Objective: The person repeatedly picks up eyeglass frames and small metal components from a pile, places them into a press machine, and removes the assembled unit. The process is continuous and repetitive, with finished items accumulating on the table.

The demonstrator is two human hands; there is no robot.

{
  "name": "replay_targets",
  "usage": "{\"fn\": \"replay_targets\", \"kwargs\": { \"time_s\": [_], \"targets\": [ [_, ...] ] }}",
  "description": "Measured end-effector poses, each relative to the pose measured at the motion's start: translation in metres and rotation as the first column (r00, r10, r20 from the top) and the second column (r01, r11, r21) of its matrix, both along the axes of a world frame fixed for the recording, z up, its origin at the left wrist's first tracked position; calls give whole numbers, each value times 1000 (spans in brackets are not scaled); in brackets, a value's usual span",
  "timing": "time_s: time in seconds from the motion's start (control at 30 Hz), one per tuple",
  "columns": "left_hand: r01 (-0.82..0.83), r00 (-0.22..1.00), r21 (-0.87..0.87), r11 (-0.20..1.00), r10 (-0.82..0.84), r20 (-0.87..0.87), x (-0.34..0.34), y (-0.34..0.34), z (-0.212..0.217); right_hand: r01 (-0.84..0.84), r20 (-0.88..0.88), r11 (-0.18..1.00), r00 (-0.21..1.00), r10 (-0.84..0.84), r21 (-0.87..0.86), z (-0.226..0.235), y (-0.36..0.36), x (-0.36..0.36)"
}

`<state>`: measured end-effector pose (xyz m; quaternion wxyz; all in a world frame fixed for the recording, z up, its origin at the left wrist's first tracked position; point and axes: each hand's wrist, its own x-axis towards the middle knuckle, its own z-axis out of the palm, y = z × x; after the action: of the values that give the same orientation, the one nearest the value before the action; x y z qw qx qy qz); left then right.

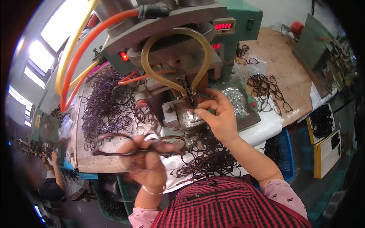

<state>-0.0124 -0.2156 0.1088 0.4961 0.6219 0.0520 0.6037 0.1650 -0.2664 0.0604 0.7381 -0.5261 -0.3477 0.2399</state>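
Note:
My left hand [147,164], slightly blurred, is closed round a dark brown eyeglass frame [114,154] in front of the machine, over the table's near part. My right hand [222,119] reaches up to the working point of a grey and green bench machine [175,57]. Its thumb and forefinger come together beside the clear hoses' lower ends, above a small metal block [170,117]. Whatever lies between those fingertips is too small to make out. Just below, a heap of dark eyeglass frames [211,157] lies against my checked apron [213,201].
A large heap of frames [100,110] covers the table's left side. Small shiny metal pieces [235,99] fill a tray right of the machine, with more frames [268,89] beyond. Orange hoses [68,72] loop at left. A blue crate [288,155] stands lower right. Another person [53,182] works far left.

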Motion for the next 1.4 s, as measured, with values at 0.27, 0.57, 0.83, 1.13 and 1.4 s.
{"fn": "replay_targets", "kwargs": {
  "time_s": [0.27, 0.57, 0.83, 1.13, 1.4],
  "targets": [
    [-269, 963, -10, 963, 269, -27, 35, 55, 23, -24, -141, 999, 990, 27, 24, 2, 4, -11],
    [-252, 966, -18, 968, 250, -67, 36, 57, 31, 10, -47, 1000, 999, -10, 2, 10, 3, -14],
    [369, 664, -631, 683, -669, -334, -37, 5, 12, 361, 682, 872, 730, -42, -332, 4, -76, 33],
    [194, 546, -952, 235, -832, -94, 32, -4, -14, 701, 906, 683, 401, -139, -205, -70, -57, 76],
    [171, 616, -969, 176, -787, -35, 30, -12, -16, 605, 586, 744, 724, -364, -285, -75, -46, 106]
  ]
}}
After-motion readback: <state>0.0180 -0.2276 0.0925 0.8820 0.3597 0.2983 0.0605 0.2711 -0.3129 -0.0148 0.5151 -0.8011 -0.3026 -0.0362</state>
